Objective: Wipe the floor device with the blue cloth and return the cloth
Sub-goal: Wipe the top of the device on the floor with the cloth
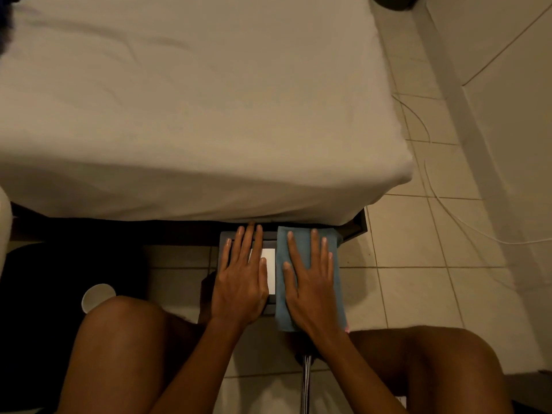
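A flat dark grey floor device (pixel 270 306) with a pale square panel (pixel 268 265) lies on the tiles just below the bed's edge. The folded blue cloth (pixel 298 237) covers its right half. My right hand (pixel 310 282) lies flat on the cloth, fingers spread, pressing it onto the device. My left hand (pixel 242 279) rests flat on the device's left half, fingers apart and pointing toward the bed. Much of the device is hidden under the hands and cloth.
A bed with a white sheet (pixel 194 115) fills the upper view, its dark frame (pixel 357 225) right behind the device. A white cup (pixel 97 295) stands on the floor at left. My knees flank the device. A thin cable (pixel 448 210) runs over the tiles at right. A metal pole (pixel 307 383) rises between my legs.
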A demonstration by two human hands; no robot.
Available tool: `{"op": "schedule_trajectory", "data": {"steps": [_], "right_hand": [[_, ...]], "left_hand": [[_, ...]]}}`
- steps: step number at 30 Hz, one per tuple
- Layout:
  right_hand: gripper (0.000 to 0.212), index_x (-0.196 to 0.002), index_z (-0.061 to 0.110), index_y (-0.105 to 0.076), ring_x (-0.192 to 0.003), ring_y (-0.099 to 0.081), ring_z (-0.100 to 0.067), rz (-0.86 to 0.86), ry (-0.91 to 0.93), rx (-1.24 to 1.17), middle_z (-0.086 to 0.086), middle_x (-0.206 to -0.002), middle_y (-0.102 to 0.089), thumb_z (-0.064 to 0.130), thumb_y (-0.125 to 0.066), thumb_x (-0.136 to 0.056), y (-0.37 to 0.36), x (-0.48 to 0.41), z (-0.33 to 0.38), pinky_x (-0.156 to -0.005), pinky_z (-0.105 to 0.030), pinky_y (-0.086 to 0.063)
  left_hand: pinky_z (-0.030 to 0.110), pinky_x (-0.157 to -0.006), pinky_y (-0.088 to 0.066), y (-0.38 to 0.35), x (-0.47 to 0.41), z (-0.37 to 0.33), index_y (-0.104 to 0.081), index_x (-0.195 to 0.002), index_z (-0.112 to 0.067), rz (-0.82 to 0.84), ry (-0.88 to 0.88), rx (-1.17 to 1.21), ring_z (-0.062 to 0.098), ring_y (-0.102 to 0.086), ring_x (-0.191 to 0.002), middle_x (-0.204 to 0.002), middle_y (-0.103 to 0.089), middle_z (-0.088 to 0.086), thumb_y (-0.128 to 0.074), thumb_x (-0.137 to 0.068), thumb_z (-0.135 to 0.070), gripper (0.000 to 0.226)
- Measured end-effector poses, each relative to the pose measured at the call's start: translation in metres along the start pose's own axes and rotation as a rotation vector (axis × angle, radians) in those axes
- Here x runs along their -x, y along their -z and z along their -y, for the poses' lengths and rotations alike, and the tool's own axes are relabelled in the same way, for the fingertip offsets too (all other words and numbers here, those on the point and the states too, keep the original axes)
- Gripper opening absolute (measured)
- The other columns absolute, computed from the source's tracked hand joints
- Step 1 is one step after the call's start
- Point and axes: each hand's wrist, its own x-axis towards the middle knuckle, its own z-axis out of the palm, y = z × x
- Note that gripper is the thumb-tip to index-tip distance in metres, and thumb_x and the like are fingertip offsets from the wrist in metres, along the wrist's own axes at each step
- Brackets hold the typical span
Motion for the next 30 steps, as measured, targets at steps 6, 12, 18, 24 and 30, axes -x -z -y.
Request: {"op": "schedule_trajectory", "data": {"steps": [6,12,18,24,30], "right_hand": [[0.057,-0.158,0.042,-0.003,-0.154,0.015,-0.022,-0.03,-0.051,0.025,-0.001,-0.168,0.007,0.048,-0.023,-0.104,0.0,-0.026,0.004,-0.124,-0.045,0.006],[0.058,-0.157,0.042,0.001,-0.154,0.014,-0.022,0.019,0.009,0.028,-0.001,-0.168,0.009,0.055,-0.012,-0.102,0.001,-0.011,0.0,-0.124,-0.045,0.005],[0.059,-0.158,0.04,0.0,-0.154,0.014,-0.022,0.0,-0.016,0.033,-0.002,-0.168,0.008,0.053,-0.017,-0.103,0.003,-0.014,0.0,-0.125,-0.046,0.002],[0.059,-0.157,0.043,0.001,-0.154,0.013,-0.022,0.012,0.011,0.053,-0.003,-0.168,0.007,0.052,-0.022,-0.104,0.005,-0.029,-0.006,-0.125,-0.049,0.0],[0.06,-0.159,0.036,0.0,-0.154,0.014,-0.021,0.003,-0.018,0.04,-0.003,-0.168,0.012,0.051,-0.017,-0.103,-0.001,0.008,0.0,-0.124,-0.046,0.004]], "left_hand": [[0.045,-0.123,-0.021,-0.001,-0.002,0.001,-0.006,-0.158,-0.014,-0.012,-0.014,-0.011,0.018,-0.004,-0.154,-0.166,-0.009,0.005,-0.014,-0.103,-0.035,0.059],[0.044,-0.123,-0.019,0.0,-0.003,0.0,-0.007,-0.158,-0.014,0.006,-0.012,-0.033,0.019,-0.004,-0.154,-0.166,-0.008,0.005,-0.015,-0.103,-0.035,0.059],[0.041,-0.125,-0.012,-0.001,0.0,0.0,-0.003,-0.158,-0.016,0.014,-0.009,-0.034,0.017,0.001,-0.154,-0.167,-0.005,0.003,-0.014,-0.103,-0.035,0.059],[0.041,-0.124,-0.013,-0.001,-0.002,0.0,-0.005,-0.158,-0.016,0.003,-0.013,-0.038,0.017,-0.001,-0.154,-0.166,-0.007,0.004,-0.017,-0.103,-0.035,0.059],[0.041,-0.124,-0.011,-0.001,-0.001,0.001,-0.002,-0.158,-0.016,0.008,-0.002,-0.039,0.016,0.001,-0.154,-0.167,-0.004,0.003,-0.016,-0.103,-0.035,0.06]]}}
